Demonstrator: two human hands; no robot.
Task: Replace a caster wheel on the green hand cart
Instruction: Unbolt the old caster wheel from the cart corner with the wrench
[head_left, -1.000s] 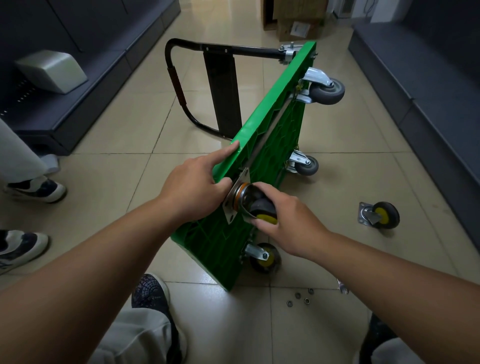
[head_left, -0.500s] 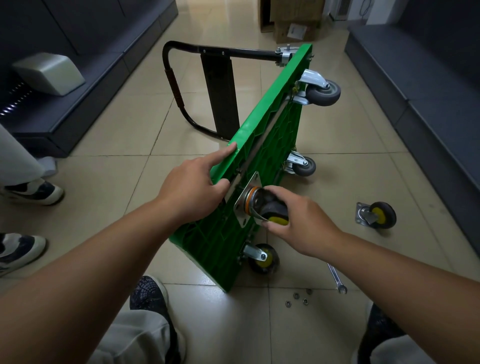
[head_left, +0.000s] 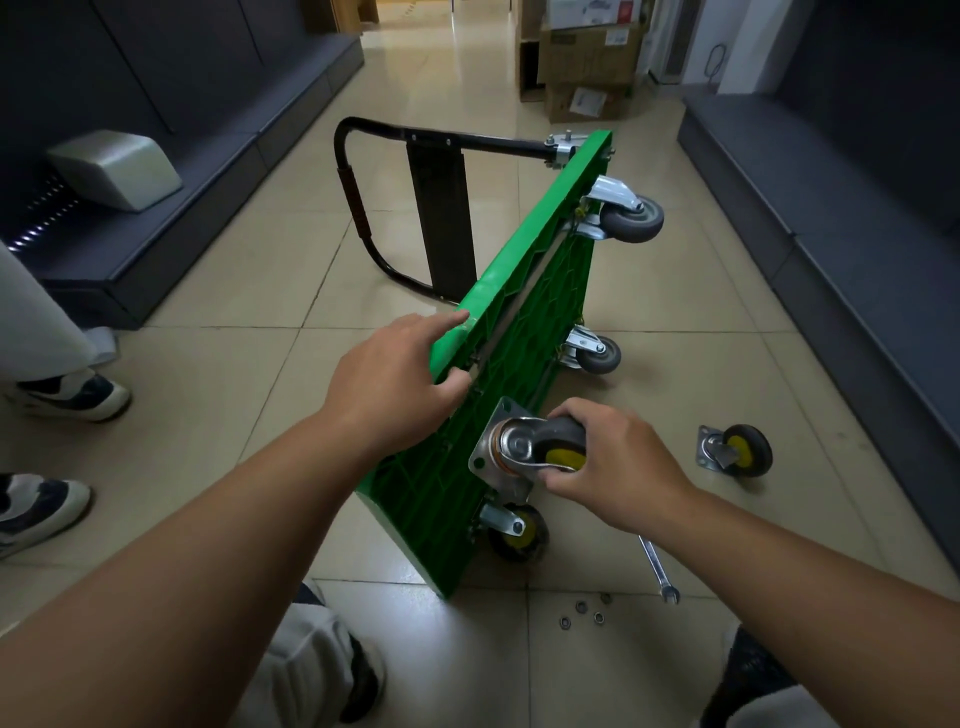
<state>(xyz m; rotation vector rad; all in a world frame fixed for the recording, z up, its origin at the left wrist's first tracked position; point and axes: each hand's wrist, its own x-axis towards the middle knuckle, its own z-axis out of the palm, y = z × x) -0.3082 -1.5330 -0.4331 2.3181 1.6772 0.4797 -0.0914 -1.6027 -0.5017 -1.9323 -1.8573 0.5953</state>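
The green hand cart (head_left: 511, 332) stands on its long side on the tiled floor, underside facing right, black handle (head_left: 358, 208) folded out to the left. My left hand (head_left: 395, 379) grips its upper edge, thumb hooked on the underside. My right hand (head_left: 602, 462) holds a caster wheel (head_left: 524, 447) with a yellow hub, its square metal plate against the cart's underside near the upper near corner. Two grey casters (head_left: 631, 218) (head_left: 597, 356) and one yellow-hubbed caster (head_left: 517, 530) are fixed to the cart. Another loose caster (head_left: 735, 449) lies on the floor to the right.
A wrench (head_left: 657, 569) and several small nuts (head_left: 587, 610) lie on the floor near the cart's near end. Dark benches line both sides. Cardboard boxes (head_left: 587, 57) stand at the far end. Another person's shoes (head_left: 72, 395) are at the left; my own feet are below.
My right hand has moved the caster down and to the right along the cart's underside, its plate now lower on the green ribs. My left hand keeps its grip on the upper edge.
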